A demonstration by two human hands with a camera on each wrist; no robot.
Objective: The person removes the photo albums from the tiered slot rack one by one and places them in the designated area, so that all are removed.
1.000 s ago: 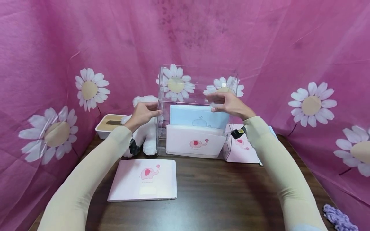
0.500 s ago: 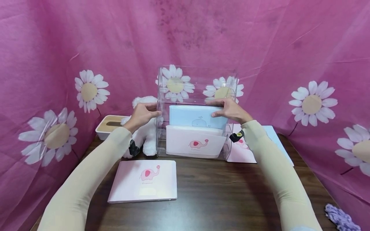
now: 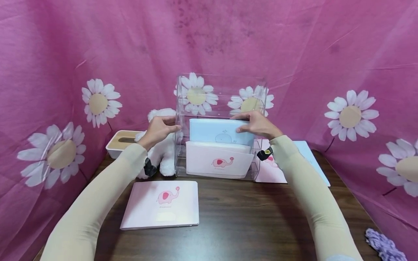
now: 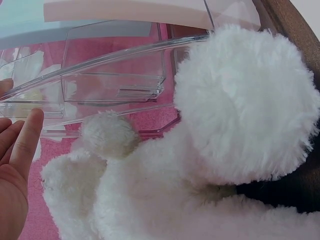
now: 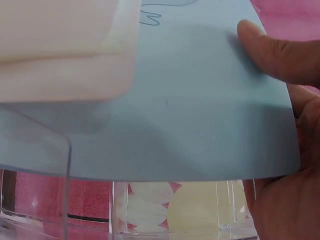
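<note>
Pinching the blue booklet (image 3: 205, 130), right hand (image 3: 259, 124) has its thumb (image 5: 275, 54) in front

I see a person's left arm (image 3: 93, 203) and right arm (image 3: 308, 192) stretched out in front, in long pale sleeves (image 3: 127, 157). The elbows are wide apart and the hands are closer together. The left hand (image 3: 158, 129) is holding on, thumb on the near side and fingers on the far side. The right hand (image 3: 260, 125) pinches, thumb (image 5: 265, 52) in front and fingers behind.

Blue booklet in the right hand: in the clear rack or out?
In: the blue booklet stands in the clear rack behind a pink booklet, lower edge hidden.
</note>
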